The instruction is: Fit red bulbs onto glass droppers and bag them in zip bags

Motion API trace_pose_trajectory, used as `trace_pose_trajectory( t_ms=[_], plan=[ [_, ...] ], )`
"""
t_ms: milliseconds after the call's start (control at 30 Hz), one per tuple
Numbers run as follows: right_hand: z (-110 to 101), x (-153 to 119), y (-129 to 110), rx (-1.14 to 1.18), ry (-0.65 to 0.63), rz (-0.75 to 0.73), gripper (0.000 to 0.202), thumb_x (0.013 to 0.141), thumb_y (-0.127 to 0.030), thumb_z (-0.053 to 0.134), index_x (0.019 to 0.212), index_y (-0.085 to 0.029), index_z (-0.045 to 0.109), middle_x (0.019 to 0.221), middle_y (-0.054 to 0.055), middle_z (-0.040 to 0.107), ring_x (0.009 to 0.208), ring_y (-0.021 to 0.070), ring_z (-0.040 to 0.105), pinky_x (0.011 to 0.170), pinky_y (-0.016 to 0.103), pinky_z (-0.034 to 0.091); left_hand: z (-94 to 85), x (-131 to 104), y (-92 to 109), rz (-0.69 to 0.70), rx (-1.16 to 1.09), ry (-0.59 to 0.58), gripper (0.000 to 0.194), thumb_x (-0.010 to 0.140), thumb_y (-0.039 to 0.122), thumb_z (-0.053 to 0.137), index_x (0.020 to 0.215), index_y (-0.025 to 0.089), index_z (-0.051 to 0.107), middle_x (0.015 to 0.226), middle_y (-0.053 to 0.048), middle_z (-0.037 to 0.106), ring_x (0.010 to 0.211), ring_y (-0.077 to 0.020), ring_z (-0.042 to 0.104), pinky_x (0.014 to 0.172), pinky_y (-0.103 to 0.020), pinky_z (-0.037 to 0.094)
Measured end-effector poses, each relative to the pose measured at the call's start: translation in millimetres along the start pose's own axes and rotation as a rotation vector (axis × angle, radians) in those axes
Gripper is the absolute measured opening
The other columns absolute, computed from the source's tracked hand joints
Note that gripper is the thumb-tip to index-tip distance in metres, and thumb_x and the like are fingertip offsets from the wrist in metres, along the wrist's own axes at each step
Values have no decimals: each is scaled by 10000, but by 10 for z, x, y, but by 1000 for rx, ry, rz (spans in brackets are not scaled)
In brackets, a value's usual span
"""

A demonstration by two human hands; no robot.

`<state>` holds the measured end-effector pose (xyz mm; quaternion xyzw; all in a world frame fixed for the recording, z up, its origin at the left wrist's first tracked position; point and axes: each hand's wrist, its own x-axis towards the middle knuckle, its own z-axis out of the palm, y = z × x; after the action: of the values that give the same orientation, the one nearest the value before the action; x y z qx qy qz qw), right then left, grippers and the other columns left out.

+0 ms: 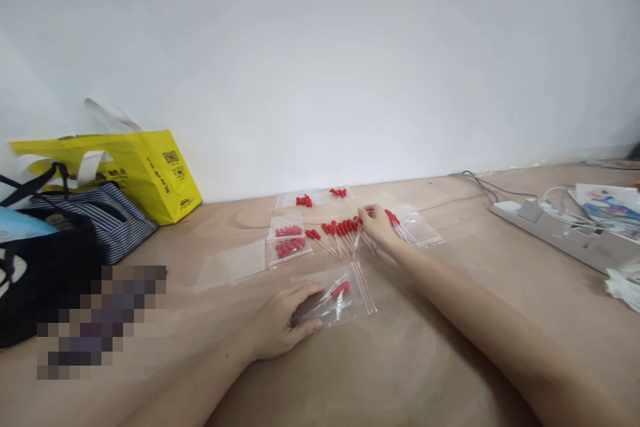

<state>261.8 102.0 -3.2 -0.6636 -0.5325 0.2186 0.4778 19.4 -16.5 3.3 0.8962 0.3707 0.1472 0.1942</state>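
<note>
My left hand (283,320) rests at the near end of a clear zip bag (357,307), thumb and fingers apart on either side of its left edge. Inside that bag lies a thin stick with a red head (341,289). Farther back, my right hand (377,223) is closed in a pinch at a row of red-headed sticks (345,227); its fingertips partly hide the red head between them. More such sticks (393,217) show just right of that hand, over another clear bag (425,230).
Filled zip bags (290,247) lie left of the row, with another bag (320,199) by the wall. A yellow bag (150,173), a striped pouch (107,220) and a black bag (65,267) stand at left. A power strip (550,233) with cables lies at right, near crumpled tissue (623,288).
</note>
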Motion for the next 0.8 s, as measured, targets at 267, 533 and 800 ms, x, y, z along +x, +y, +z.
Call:
trace_pose_trajectory(
  t_ms=[267,533,800],
  plan=[
    [-492,-579,313,617,-7,94,272,715,-422,533,802,-205,393,558,-58,529,413,82,468,377,188,366,22,26,-31,1,10,-10,447,808,379,482,1228,256,395,1243,-46,486,1122,-232,447,938,-400,370],
    [-396,-794,224,752,-149,279,269,686,-367,597,736,-200,393,619,-20,588,449,81,519,431,203,423,23,36,-50,-8,44,-21,476,814,401,465,1250,247,354,1303,-55,417,1192,-229,372,982,-408,323],
    [-411,-943,237,511,-609,3,295,544,-379,719,670,-148,587,573,-23,581,519,81,502,527,211,402,-3,42,-20,-21,70,-59,542,781,469,489,1246,219,368,1305,-77,415,1197,-249,367,975,-418,327]
  ],
)
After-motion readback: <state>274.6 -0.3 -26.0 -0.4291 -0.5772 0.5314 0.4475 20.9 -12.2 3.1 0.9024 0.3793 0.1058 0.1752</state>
